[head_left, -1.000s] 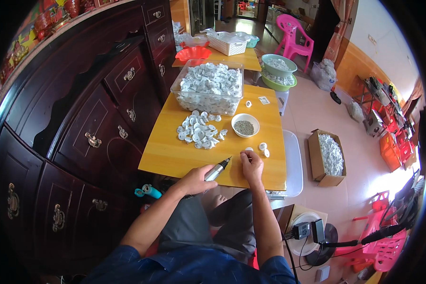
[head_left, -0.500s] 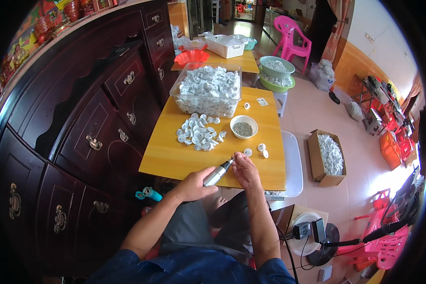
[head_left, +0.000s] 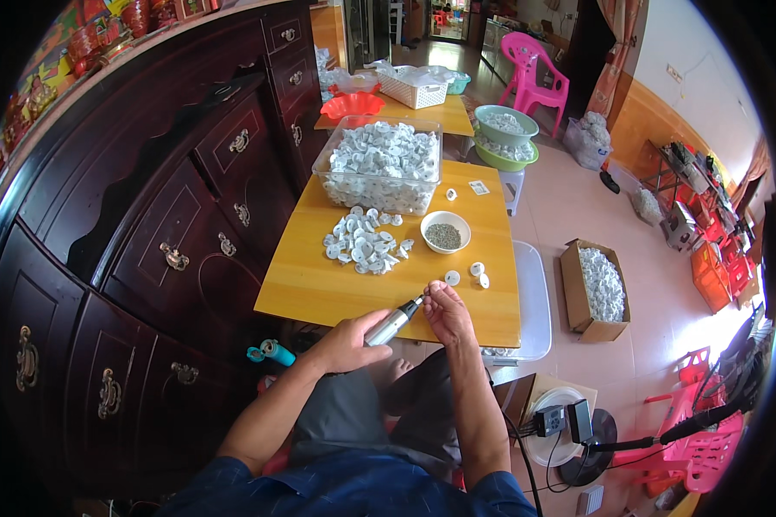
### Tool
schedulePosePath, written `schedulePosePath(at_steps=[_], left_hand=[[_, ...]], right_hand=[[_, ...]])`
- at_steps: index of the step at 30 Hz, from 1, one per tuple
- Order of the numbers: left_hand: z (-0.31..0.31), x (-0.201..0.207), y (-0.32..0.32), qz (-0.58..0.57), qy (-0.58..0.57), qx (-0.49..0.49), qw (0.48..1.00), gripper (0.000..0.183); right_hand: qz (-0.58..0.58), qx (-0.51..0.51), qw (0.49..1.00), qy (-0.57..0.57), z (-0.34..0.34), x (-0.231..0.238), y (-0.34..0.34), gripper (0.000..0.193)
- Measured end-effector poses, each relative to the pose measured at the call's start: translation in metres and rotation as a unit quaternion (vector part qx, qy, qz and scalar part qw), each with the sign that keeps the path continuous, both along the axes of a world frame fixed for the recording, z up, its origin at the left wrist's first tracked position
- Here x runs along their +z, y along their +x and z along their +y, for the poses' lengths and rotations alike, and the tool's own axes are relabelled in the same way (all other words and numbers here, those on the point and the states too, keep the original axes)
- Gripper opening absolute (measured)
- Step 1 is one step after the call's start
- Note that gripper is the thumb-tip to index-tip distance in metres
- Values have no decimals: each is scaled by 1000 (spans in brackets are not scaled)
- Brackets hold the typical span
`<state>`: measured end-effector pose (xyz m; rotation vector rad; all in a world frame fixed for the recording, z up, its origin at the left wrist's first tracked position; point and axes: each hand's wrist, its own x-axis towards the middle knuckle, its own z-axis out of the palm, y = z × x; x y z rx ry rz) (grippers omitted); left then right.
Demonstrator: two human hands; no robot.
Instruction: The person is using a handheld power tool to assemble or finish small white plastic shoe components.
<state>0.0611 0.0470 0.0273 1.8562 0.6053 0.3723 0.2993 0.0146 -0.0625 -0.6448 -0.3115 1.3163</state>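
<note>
Little has shifted since earlier: a silver pen-shaped tool [head_left: 393, 322] is kept grasped by the left hand [head_left: 347, 341], its tip against a small part pinched in the right hand [head_left: 445, 308], near the table [head_left: 319, 289] edge.

Part under right hand [head_left: 447, 310] fingertips hidden; bowl [head_left: 445, 231] contents too small

At the table's [head_left: 319, 289] near edge our left hand [head_left: 345, 340] grips a silver driver [head_left: 392, 322], its tip meeting the small part pinched in our right hand [head_left: 444, 310]. A heap of white parts [head_left: 366, 243] and a bowl [head_left: 445, 231] lie mid-table.
</note>
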Motion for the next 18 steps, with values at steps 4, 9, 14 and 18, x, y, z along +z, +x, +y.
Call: schedulePosePath(at_steps=[4,9,14,18], left_hand=[[-3,0,-4,-19,-12,1,1000,67],[-3,3,-7,12,1,4,1000,68],[2,3,-16,35,41,-15,998,71],[5,8,-18,83,22,-46,995,71]], right_hand=[[5,5,1000,-1,-1,-2,3,6],[-71,21,997,-2,-2,-3,5,8],[-137,76,988,3,-7,10,14,10],[-209,134,969,-1,-10,16,27,13]])
